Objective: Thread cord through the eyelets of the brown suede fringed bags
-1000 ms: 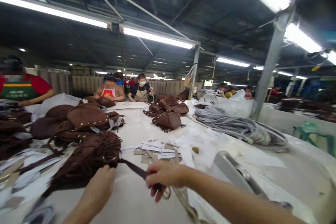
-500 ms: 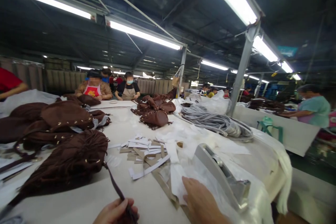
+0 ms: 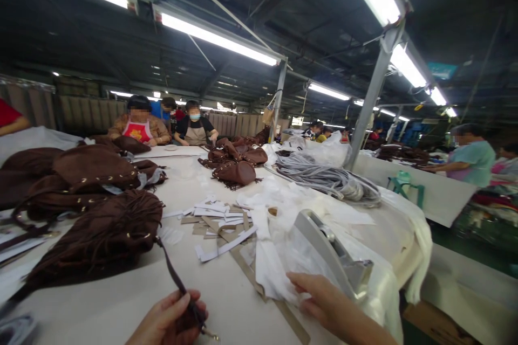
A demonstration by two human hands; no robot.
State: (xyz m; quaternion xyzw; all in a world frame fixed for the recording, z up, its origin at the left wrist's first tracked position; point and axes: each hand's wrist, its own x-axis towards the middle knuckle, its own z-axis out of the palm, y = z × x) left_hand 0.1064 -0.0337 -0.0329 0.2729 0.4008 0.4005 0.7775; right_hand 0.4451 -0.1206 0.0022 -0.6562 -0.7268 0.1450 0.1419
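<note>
My left hand (image 3: 168,319) is closed around a dark brown strap (image 3: 175,274), thumb and fingers pinching it. A gold-coloured metal clasp (image 3: 210,335) sticks out below the fingers at the strap's end. The strap runs up to a brown fringed drawstring bag (image 3: 103,234) with gold eyelets, lying on the white table (image 3: 101,310). My right hand (image 3: 324,299) reaches in from the lower right with fingers stretched out, at the edge of thin white sheets (image 3: 270,267). Whether it touches them I cannot tell. Just behind it stands a grey tape dispenser (image 3: 324,245).
Beyond the hands lie loose white and tan strips (image 3: 218,221). More brown bags (image 3: 95,167) are heaped at the left, others (image 3: 237,170) farther back. A coil of grey cord (image 3: 332,178) lies at the right. Several people work around the tables; a metal post (image 3: 370,97) rises behind.
The view has shifted slightly. My left hand still grips the strap, and the metal clasp now shows below it. My right hand has moved a little to the right, fingers still extended.
</note>
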